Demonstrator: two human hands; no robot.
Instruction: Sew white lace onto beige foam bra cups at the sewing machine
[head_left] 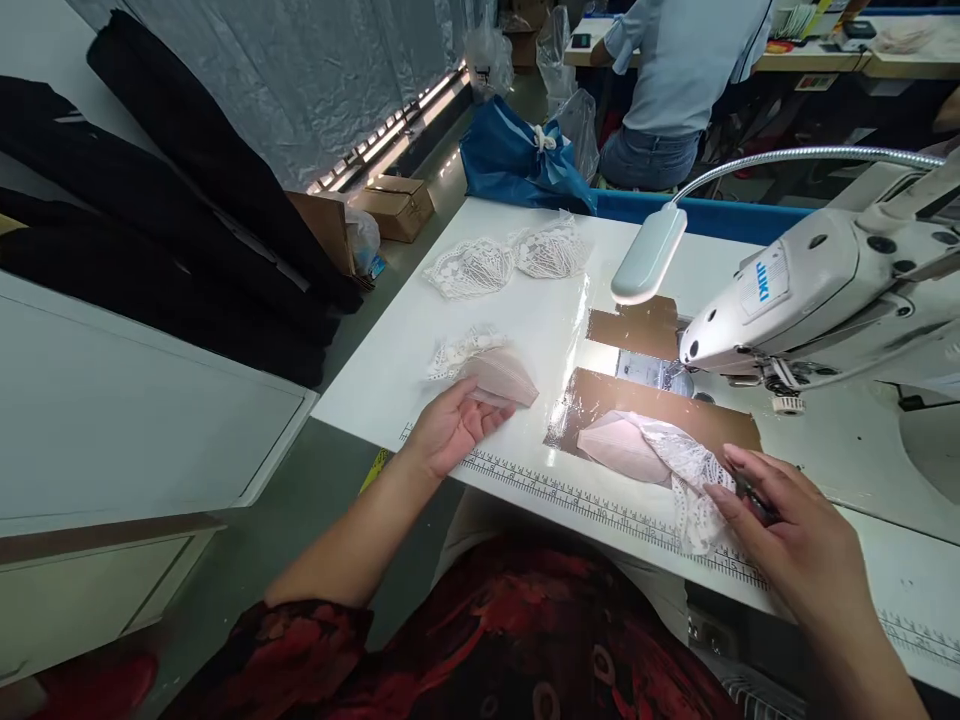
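My left hand (463, 428) is closed on the near edge of a pale pink bra cup (501, 374), thumb over it and palm turned up. White lace (463, 352) sticks out behind this cup. A second pink cup (624, 446) lies on a brown patch of the table, with white lace (694, 490) draped over its right end and hanging toward the table's front edge. Beside that lace my right hand (795, 520) is wrapped around a small black tool (756, 498), mostly hidden by the fingers. Whether the fingertips pinch the lace I cannot tell.
A white sewing machine (795, 285) stands at the right, with a lamp (649, 252) on a bent metal neck. Two joined lace cups (510, 262) lie farther back. A ruler strip (570, 492) follows the front edge. Beyond the table are a blue bag (517, 160) and a seated person (675, 80).
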